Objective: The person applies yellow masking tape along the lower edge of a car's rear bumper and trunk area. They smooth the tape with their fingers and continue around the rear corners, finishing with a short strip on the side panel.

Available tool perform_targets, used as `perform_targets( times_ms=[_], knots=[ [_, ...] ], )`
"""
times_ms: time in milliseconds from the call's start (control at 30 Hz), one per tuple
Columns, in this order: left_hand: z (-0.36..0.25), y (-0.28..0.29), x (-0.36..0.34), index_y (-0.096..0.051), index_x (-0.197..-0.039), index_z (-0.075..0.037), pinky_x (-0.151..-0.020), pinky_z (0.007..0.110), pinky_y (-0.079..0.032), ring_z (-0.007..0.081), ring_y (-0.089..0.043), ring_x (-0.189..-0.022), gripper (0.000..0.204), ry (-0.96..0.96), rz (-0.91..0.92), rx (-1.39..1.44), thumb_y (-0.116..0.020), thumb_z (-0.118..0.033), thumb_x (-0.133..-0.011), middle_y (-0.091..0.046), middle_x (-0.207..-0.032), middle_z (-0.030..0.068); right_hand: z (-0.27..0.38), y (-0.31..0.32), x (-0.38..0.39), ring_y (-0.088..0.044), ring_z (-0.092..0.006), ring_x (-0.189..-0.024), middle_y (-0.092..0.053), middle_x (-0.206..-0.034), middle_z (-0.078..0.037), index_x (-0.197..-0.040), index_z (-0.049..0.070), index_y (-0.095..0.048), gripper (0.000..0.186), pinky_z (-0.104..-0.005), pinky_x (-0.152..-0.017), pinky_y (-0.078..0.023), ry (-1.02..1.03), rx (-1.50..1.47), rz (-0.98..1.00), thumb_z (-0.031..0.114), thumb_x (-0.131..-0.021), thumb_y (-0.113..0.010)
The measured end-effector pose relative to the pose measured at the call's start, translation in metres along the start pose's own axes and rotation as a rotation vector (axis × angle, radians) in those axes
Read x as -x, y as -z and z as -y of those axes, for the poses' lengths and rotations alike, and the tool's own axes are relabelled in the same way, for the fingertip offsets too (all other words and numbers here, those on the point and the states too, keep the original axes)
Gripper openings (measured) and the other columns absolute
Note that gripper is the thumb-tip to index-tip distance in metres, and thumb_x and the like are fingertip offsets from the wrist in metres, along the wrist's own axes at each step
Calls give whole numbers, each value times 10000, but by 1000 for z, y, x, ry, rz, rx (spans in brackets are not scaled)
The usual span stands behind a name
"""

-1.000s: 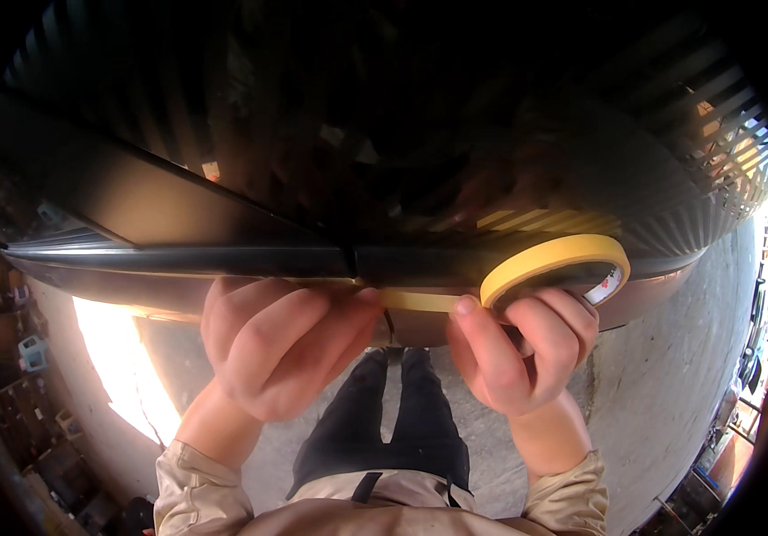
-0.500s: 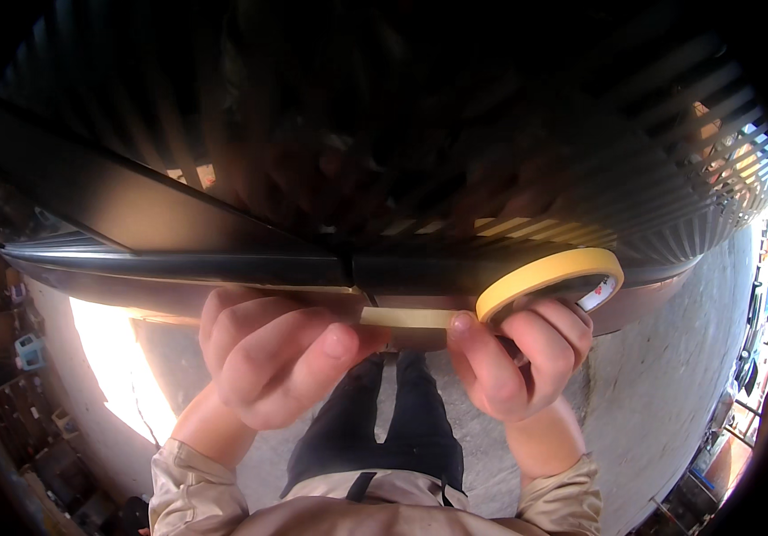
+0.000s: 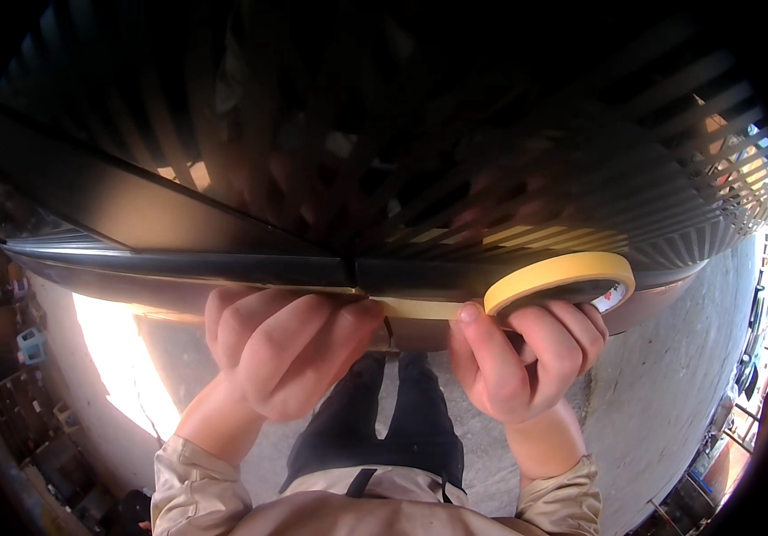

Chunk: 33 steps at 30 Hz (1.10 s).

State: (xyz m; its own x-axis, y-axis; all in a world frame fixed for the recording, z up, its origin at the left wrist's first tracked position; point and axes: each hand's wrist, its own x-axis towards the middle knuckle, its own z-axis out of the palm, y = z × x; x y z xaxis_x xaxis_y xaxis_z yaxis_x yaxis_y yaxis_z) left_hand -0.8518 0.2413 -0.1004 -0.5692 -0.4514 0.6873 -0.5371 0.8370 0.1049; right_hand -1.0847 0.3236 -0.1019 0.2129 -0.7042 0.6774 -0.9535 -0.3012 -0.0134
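Note:
A glossy black vehicle body panel (image 3: 178, 219) curves across the view, with a dark trim band (image 3: 428, 277) and a thin seam near the middle. A yellow tape strip (image 3: 424, 308) runs along just below the band. My left hand (image 3: 290, 348) is closed on the strip's left part at the panel's edge, fingertips curled and partly hidden. My right hand (image 3: 527, 357) holds a roll of yellow tape (image 3: 553, 268) tilted above its fingers, its index finger or thumb tip at the strip's right part, beside the roll.
Grey concrete floor (image 3: 643, 411) lies below, with a bright sunlit patch (image 3: 116, 357) at the left. Cluttered shelves or items (image 3: 17, 393) line the far left, with a pale blue container (image 3: 31, 346). My dark-trousered legs are below the panel.
Half a second ago my left fingertip was lifted off the strip's end; now it is back against it. The roll and right hand have shifted slightly right, and the strip sits slightly higher.

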Motion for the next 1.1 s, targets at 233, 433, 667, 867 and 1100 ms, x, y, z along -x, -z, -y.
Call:
perform_targets(
  times_ms=[233,433,667,867,1100],
  knots=[
    [-3,10,-10,-830,-1058,-79,-821,353,-515,210,-646,-927,434,38,50,16,-937,-82,-637,-628,-1099,31,0,0,-1,-547,-251,-1085,-567,-1158,-16,-1304,239,-688,413,-399,-945,-433,1,30,1,125,-928,-814],
    [-5,15,-17,-829,-1042,-61,-750,346,-549,226,-647,-861,443,60,78,26,-927,-9,-612,-626,-1049,47,-1,4,-2,-549,-249,-1080,-567,-1155,-12,-1318,243,-687,442,-394,-938,-435,-18,22,22,108,-918,-815],
    [-13,26,-36,-826,-1026,-69,-747,336,-550,218,-669,-873,428,145,152,52,-937,-10,-616,-706,-988,28,0,2,-3,-551,-256,-1078,-570,-1158,-18,-1339,235,-688,478,-389,-945,-441,-48,29,2,103,-903,-832],
    [-13,22,-39,-803,-965,-78,-734,337,-547,225,-672,-853,373,182,111,66,-931,9,-626,-708,-944,16,0,4,-6,-540,-262,-1070,-565,-1152,-23,-1364,228,-686,520,-384,-947,-442,-58,13,14,78,-892,-842],
    [-18,19,-44,-753,-871,-99,-723,345,-533,232,-660,-778,304,261,65,39,-907,46,-652,-679,-857,20,2,0,-11,-530,-261,-1048,-566,-1126,-19,-1328,218,-715,518,-377,-932,-438,-71,-6,-23,109,-862,-913]
  ],
)
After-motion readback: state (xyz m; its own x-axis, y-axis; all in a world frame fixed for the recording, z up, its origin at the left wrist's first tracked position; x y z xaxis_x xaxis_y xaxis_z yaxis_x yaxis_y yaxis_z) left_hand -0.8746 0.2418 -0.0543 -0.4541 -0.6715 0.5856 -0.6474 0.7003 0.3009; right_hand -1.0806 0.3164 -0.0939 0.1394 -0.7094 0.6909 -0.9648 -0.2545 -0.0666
